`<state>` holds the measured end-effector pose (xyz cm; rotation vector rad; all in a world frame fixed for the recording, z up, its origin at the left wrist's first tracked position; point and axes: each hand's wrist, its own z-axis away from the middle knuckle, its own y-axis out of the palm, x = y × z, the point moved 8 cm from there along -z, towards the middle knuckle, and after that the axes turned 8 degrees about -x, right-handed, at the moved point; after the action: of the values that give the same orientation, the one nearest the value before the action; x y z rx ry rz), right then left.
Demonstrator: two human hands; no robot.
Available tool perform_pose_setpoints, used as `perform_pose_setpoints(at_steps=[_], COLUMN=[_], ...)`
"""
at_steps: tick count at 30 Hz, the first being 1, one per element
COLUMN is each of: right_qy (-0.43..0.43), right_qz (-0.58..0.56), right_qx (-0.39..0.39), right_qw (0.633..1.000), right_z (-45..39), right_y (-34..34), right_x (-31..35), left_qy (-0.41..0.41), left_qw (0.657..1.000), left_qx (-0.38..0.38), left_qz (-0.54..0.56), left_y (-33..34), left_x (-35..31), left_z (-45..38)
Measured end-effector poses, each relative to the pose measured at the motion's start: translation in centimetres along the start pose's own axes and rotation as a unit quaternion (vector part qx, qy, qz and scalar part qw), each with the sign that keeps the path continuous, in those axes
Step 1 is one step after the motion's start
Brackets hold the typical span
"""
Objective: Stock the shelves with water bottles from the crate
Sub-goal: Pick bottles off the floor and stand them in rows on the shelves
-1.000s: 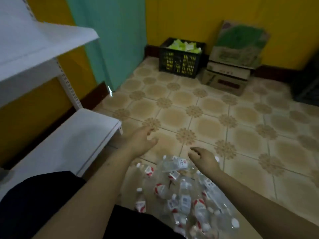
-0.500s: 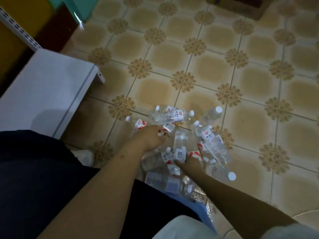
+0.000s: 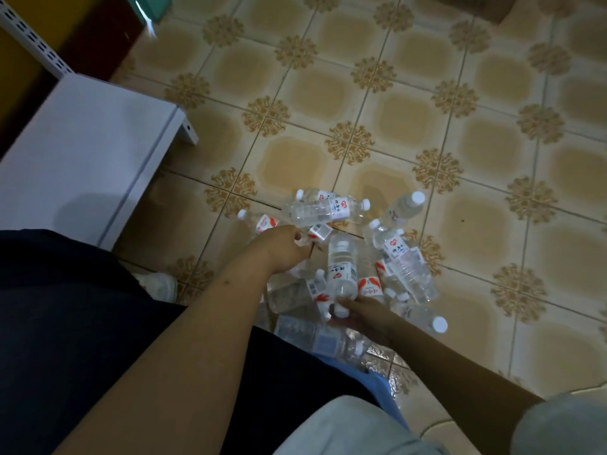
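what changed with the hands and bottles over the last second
Both hands dropped from above the floor into the pile of bottles. The left hand now curls onto a bottle at the pile's left side; the right hand touches the cap end of another. The white shelf remains bare.

The pile of water bottles (image 3: pixel 341 257) lies jumbled on the tiled floor (image 3: pixel 476 224), bottles crossing and touching one another, so fingers meet neighbours on every side. Open floor spreads beyond and right of the pile. The white bottom shelf (image 3: pixel 82 159) stands left, with a strip of floor between. The left hand (image 3: pixel 285 247) and right hand (image 3: pixel 364 315) crowd the pile's near side.
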<state>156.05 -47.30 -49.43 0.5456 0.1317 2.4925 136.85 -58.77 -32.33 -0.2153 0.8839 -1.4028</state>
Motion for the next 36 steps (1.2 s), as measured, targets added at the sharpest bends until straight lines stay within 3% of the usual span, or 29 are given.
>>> perform_pose_setpoints(at_steps=[7, 10, 13, 15, 20, 23, 26, 31, 36], right_qy=[0.000, 0.001, -0.003, -0.016, -0.084, -0.159, -0.212, -0.237, -0.275], right_qz=[0.041, 0.051, 0.091, 0.138, 0.157, 0.106, 0.041, 0.011, -0.022], right_qx=[0.110, 0.177, 0.266, 0.284, 0.209, 0.112, 0.054, 0.065, 0.121], right_qw=[0.993, 0.983, 0.960, 0.949, 0.961, 0.975, 0.975, 0.969, 0.953], right_z=[8.2, 11.2, 13.9, 14.8, 14.8, 15.4, 16.7, 19.0, 22.6], right_y=[2.9, 4.9, 6.8, 7.5, 7.4, 6.2, 6.4, 11.7, 20.9], right_x=[2.0, 3.3, 5.0, 6.1, 9.5, 12.9, 16.5, 20.9, 24.2], left_qy=[-0.025, -0.049, -0.103, -0.107, -0.054, -0.091, -0.076, -0.009, 0.043], left_qw=[0.998, 0.984, 0.931, 0.887, 0.851, 0.840, 0.825, 0.797, 0.819], left_qx=[-0.044, -0.097, -0.098, -0.075, -0.118, -0.170, -0.201, -0.240, -0.300], left_qz=[0.036, 0.140, 0.337, 0.442, 0.509, 0.508, 0.522, 0.554, 0.488], left_y=[-1.4, -2.8, -2.9, -3.0, -5.5, -6.4, -7.3, -11.3, -17.3], left_x=[1.0, 1.5, 2.6, 2.6, 2.9, 4.2, 4.7, 3.9, 7.2], left_z=[0.8, 1.4, 1.8, 2.2, 3.8, 5.3, 6.1, 10.0, 16.5])
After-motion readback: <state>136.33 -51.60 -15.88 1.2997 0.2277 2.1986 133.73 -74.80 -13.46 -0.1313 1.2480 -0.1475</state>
